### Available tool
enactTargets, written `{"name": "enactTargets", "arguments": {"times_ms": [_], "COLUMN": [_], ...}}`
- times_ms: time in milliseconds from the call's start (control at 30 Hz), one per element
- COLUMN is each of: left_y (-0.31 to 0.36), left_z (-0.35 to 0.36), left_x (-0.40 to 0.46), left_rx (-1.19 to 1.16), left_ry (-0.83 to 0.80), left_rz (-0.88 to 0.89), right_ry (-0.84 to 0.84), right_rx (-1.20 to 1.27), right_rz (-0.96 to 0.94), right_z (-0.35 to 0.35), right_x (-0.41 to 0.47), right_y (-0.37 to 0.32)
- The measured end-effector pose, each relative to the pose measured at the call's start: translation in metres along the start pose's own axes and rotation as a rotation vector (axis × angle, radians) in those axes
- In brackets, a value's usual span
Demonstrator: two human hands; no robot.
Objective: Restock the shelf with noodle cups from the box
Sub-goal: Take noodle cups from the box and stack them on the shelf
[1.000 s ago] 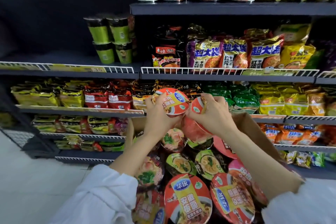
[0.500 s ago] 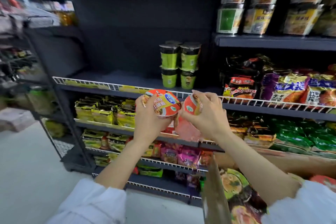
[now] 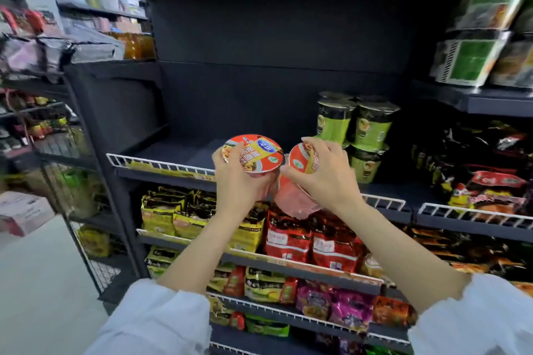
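Note:
My left hand (image 3: 235,181) grips a red noodle cup (image 3: 256,154) from below, its red and yellow lid facing me. Close beside it, my right hand (image 3: 326,173) holds a second red noodle cup (image 3: 297,193) by the lid rim, the cup tilted so its pink body hangs down. Both cups hover just in front of the white wire rail (image 3: 161,166) of a dark shelf (image 3: 178,147) whose left part is bare. The box is out of view.
Green noodle cups (image 3: 354,135) stand stacked in two layers at the right of that shelf. Yellow and red noodle packets (image 3: 288,236) fill the shelves below. Wrapped tubs (image 3: 478,60) sit on the upper right shelf. A wire rack (image 3: 72,181) and carton (image 3: 23,210) stand left.
Both hands lifted the two cups out of the box and up to the shelf rail. My view swung up and left, so the box dropped out of sight.

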State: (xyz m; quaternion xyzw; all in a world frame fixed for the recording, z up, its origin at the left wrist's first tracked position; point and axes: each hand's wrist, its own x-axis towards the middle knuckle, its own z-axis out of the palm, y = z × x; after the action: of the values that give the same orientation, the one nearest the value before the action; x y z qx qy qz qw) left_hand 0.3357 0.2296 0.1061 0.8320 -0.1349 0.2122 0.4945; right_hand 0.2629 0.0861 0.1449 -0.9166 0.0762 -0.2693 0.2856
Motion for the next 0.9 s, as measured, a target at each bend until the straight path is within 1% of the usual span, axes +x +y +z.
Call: {"name": "enactTargets", "arguments": {"times_ms": [33,133,233,400,467,700,800,900], "left_y": [-0.006,-0.026,-0.048,-0.090,-0.106,-0.146,-0.161,-0.172], "left_z": [0.005,0.018,0.030,0.059,0.072,0.114,0.127,0.132], "left_x": [0.017,0.078,0.135,0.202,0.224,0.285,0.306,0.321], "left_rx": [0.051,0.346,0.450,0.337,0.320,0.328,0.307,0.275], "left_ry": [0.016,0.052,-0.008,-0.222,-0.292,-0.370,-0.485,-0.599], "left_rz": [0.006,0.041,0.016,-0.104,-0.125,-0.135,-0.140,-0.097], "right_ry": [0.007,0.030,0.030,0.036,0.039,0.082,0.107,0.105], "right_rx": [0.001,0.013,0.005,-0.033,-0.055,-0.116,-0.131,-0.160], "right_rz": [0.003,0.011,0.016,0.049,0.068,0.170,0.198,0.204], "right_z": [0.009,0.034,0.055,0.084,0.097,0.137,0.150,0.164], "right_x": [0.015,0.066,0.116,0.187,0.210,0.272,0.290,0.304], "right_y": [0.001,0.004,0.005,0.000,-0.001,0.001,0.000,-0.001]}}
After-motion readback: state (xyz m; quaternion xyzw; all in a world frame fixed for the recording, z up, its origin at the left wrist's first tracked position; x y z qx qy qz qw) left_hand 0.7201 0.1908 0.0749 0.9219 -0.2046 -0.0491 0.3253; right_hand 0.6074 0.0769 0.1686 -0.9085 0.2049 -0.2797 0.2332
